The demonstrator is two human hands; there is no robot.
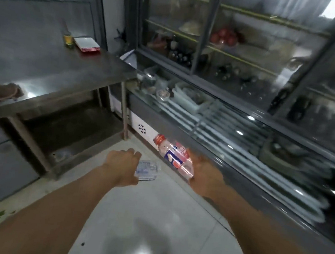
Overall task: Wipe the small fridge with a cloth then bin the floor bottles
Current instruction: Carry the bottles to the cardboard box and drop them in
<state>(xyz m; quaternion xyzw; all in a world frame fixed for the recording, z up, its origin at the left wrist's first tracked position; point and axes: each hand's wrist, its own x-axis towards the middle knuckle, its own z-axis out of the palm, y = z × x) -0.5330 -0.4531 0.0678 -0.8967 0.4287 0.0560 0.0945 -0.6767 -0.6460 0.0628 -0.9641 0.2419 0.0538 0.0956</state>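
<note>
reaching forward and down, both arms stretch over the pale floor [153,217]. the right hand [203,171] is wrapped around a clear bottle with a red cap and a red and blue label [173,155]; the bottle is tilted, its cap pointing up and to the left, and it is off the floor. the left hand [123,163] is over a second, clear bottle with a blue label [148,169] that lies on the floor just beside it. the fingers of this hand are bent downward, but i cannot tell if they hold the bottle or only touch it, because the hand hides the contact. on the left stands a steel surface [51,70], and a brown cloth [1,92] lies on its near edge. a stack of red and white trays [86,44] sits at its far end. on the right is a glass display fridge [239,76] with food on the shelves.
</note>
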